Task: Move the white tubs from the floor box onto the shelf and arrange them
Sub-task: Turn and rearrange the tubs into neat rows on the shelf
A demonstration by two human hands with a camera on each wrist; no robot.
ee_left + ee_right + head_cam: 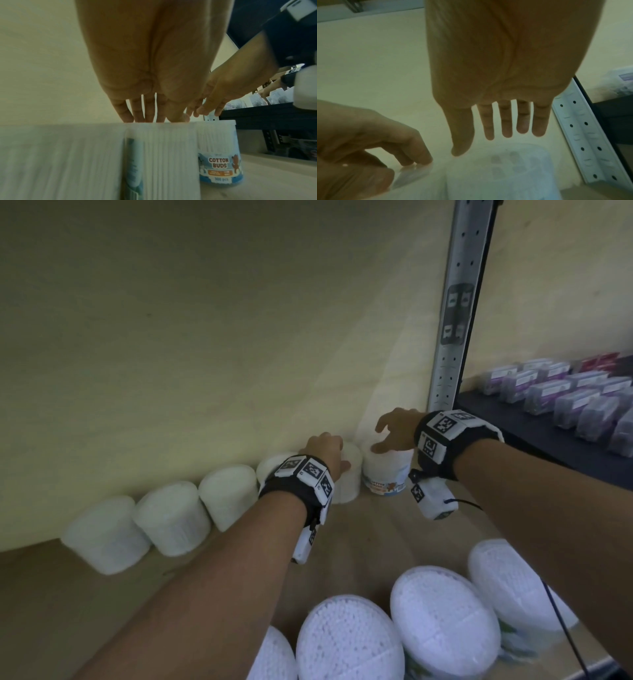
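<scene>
Several white tubs (171, 517) stand in a row along the back wall of the wooden shelf (376, 535). My left hand (325, 450) grips one tub (349, 487) from above, fingertips (149, 116) curled over its lid and thumb at its front. To its right, touching or nearly so, stands the last tub (387, 474), with a blue "Cotton Buds" label (221, 165). My right hand (394, 429) hovers just over that tub's lid (505, 169), fingers (506, 125) straight and spread, holding nothing.
Three more white tubs (445, 614) stand at the shelf's front edge, close below my forearms. A perforated metal upright (452, 320) rises right of the labelled tub. Beyond it a black shelf (534, 433) holds purple packets (565, 398).
</scene>
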